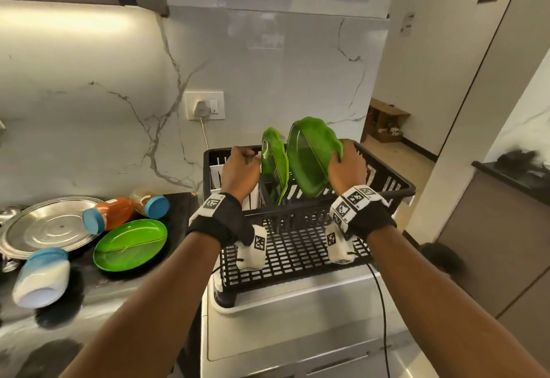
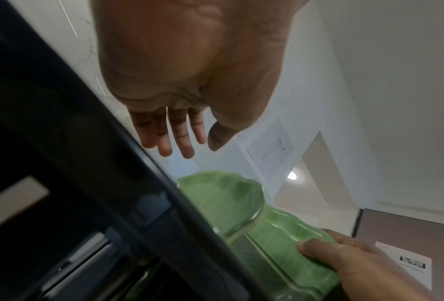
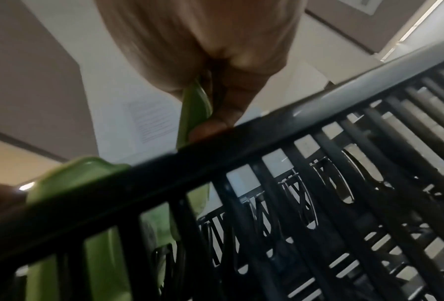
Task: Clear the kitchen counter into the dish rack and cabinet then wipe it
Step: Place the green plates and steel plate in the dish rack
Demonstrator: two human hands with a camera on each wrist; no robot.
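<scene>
A black dish rack (image 1: 398,188) stands on a white tray (image 1: 285,303) in the middle of the head view. Two green plates stand upright in it. My right hand (image 1: 342,159) grips the right green plate (image 1: 309,154) by its right edge, tilted over the rack. In the right wrist view my right hand (image 3: 215,97) pinches that plate's rim (image 3: 195,106) just above the rack rim (image 3: 318,130). My left hand (image 1: 247,156) hovers beside the left green plate (image 1: 275,163). The left wrist view shows my left hand (image 2: 174,140) with straight fingers, holding nothing.
On the dark counter at left lie a steel plate (image 1: 44,226), an orange bottle (image 1: 111,214), a blue-capped jar (image 1: 150,200), a flat green plate (image 1: 131,243) and a white bottle (image 1: 41,276). A wall socket (image 1: 205,107) with a plugged cord sits behind the rack.
</scene>
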